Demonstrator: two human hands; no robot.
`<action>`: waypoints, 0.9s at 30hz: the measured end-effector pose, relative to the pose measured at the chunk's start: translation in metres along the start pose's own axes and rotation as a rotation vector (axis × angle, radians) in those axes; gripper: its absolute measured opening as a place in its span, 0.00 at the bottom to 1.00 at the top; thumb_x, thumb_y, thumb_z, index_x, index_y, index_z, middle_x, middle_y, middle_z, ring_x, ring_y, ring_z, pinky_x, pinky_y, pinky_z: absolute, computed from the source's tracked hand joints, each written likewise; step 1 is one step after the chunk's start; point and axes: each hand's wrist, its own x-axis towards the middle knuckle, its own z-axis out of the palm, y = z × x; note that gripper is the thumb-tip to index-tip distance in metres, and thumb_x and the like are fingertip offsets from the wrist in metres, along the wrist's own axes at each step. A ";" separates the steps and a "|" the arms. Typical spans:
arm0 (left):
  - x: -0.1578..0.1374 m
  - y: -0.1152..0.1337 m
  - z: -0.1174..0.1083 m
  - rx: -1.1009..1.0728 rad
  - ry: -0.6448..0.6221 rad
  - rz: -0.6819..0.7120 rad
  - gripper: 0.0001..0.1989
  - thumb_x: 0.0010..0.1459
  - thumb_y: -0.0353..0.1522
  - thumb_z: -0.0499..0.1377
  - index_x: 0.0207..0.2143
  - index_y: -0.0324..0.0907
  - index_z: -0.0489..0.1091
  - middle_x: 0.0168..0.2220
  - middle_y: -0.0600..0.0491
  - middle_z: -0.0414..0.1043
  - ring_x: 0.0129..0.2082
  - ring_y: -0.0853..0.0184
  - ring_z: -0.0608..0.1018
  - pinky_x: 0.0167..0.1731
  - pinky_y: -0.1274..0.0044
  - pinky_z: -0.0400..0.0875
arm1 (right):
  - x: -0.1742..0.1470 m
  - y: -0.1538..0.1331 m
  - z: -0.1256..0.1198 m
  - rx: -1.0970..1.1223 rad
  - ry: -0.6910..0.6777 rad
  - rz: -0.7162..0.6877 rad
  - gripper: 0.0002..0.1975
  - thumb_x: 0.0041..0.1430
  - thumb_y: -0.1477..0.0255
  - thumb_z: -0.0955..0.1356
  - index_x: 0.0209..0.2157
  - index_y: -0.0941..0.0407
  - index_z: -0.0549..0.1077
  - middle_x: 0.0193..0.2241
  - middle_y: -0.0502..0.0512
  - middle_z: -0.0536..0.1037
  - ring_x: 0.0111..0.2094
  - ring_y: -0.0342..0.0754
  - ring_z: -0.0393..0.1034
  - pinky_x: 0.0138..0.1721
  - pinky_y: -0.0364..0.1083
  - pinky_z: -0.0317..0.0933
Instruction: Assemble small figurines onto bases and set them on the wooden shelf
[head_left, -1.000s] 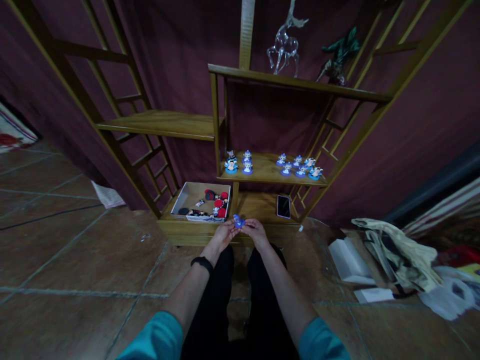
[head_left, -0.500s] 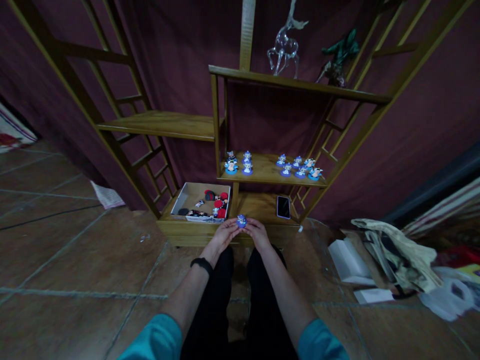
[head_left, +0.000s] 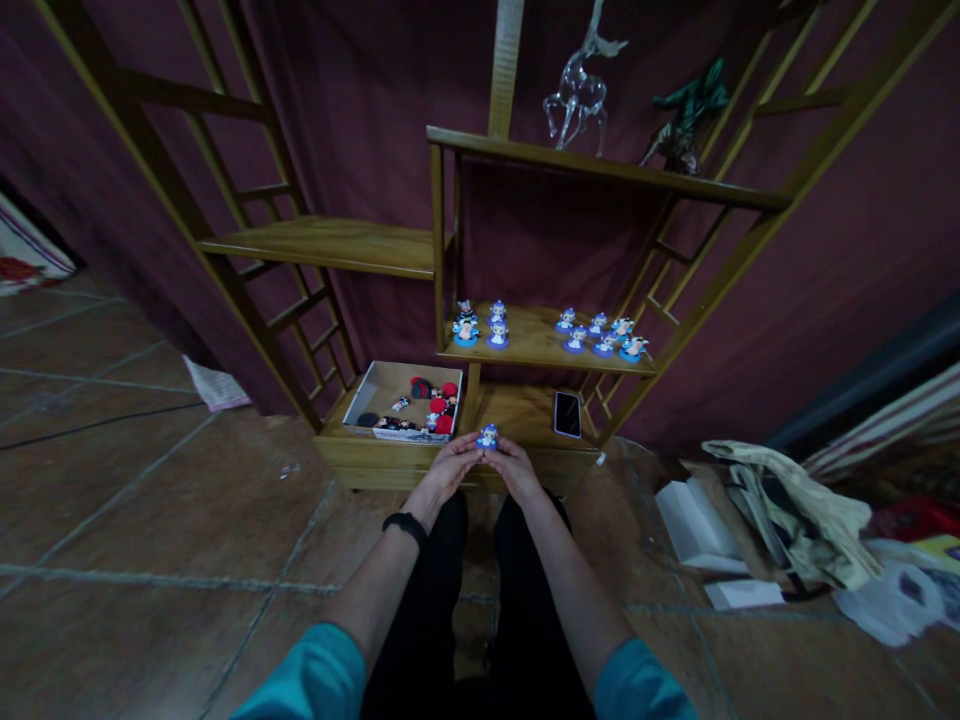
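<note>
A small purple-and-white figurine (head_left: 487, 437) on a round purple base is held upright between my two hands, just in front of the low cabinet. My left hand (head_left: 454, 463) pinches its base from the left, and my right hand (head_left: 515, 466) grips it from the right. Beyond them, on the shelf (head_left: 525, 345), stand similar figurines: a cluster at the left with a purple-based figurine (head_left: 498, 334), and several at the right, among them a blue-based figurine (head_left: 633, 348). To the left lies an open cardboard box (head_left: 390, 376) with red and black figurines inside.
A phone (head_left: 567, 413) lies on the lower shelf at right. On the top shelf are a clear glass deer (head_left: 577, 92) and a dark green statue (head_left: 686, 115). White boxes (head_left: 697, 525), cloth and plastic bags (head_left: 892, 600) lie on the tiled floor at right.
The figurine in my hands has tipped more upright, so its front and white body show better. The camera view has shifted slightly. Both hands keep hold of it.
</note>
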 end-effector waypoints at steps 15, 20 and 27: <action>-0.004 -0.001 0.013 0.164 0.146 0.154 0.21 0.34 0.25 0.67 0.35 0.38 0.69 0.31 0.52 0.73 0.30 0.70 0.74 0.37 0.76 0.65 | -0.001 -0.003 0.005 0.050 -0.001 0.003 0.11 0.36 0.72 0.73 0.27 0.58 0.75 0.30 0.54 0.79 0.37 0.50 0.73 0.44 0.50 0.64; -0.006 0.000 0.017 0.189 0.158 0.190 0.22 0.34 0.24 0.67 0.36 0.39 0.68 0.34 0.53 0.73 0.30 0.71 0.73 0.36 0.77 0.65 | -0.002 -0.004 0.005 0.053 0.028 0.021 0.09 0.36 0.73 0.72 0.25 0.58 0.74 0.30 0.54 0.79 0.38 0.51 0.72 0.43 0.50 0.64; -0.006 0.002 0.015 0.149 0.130 0.143 0.17 0.38 0.26 0.66 0.34 0.39 0.68 0.31 0.52 0.73 0.30 0.70 0.74 0.33 0.78 0.65 | 0.000 0.000 0.002 0.096 0.083 0.023 0.13 0.35 0.74 0.74 0.29 0.58 0.75 0.30 0.54 0.79 0.34 0.49 0.73 0.43 0.50 0.66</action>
